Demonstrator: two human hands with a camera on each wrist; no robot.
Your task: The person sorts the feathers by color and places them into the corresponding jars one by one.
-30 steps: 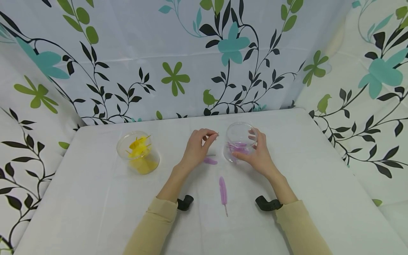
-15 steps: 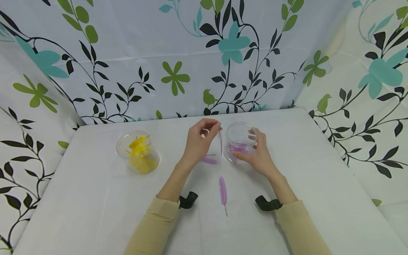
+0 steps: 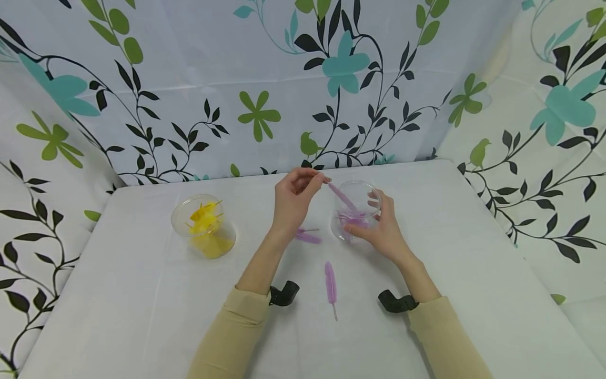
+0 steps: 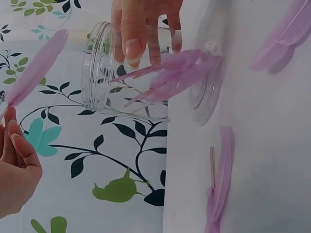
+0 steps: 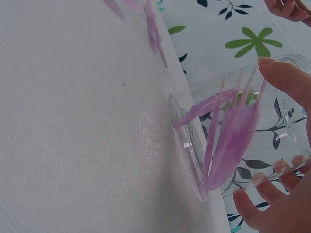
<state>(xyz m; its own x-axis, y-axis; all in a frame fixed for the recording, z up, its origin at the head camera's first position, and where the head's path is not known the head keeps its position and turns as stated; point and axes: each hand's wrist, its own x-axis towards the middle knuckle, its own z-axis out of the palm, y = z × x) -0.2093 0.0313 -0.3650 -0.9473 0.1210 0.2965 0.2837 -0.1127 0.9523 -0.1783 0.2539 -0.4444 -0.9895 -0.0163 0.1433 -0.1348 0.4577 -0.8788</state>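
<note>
My left hand (image 3: 294, 199) pinches a purple feather (image 4: 41, 67) by its quill end. In the head view that feather slants down to the right, its tip over the mouth of a clear jar (image 3: 358, 192). My right hand (image 3: 380, 225) holds this jar around its side, thumb in front and fingers behind. Several purple feathers (image 5: 234, 141) stand inside the jar with quills pointing up. On the table left of the jar lie purple feathers (image 3: 309, 238), partly behind my left wrist. One more purple feather (image 3: 331, 283) lies nearer to me, between my forearms.
A second clear jar (image 3: 227, 247) with several yellow feathers (image 3: 206, 218) stands on the left of the white table (image 3: 128, 295). A leaf-patterned curtain (image 3: 189, 79) hangs behind the table and along its sides.
My left hand has risen away from me with a purple feather, which has come into view and swung over the jar's mouth. My right hand and the jar stay put.
</note>
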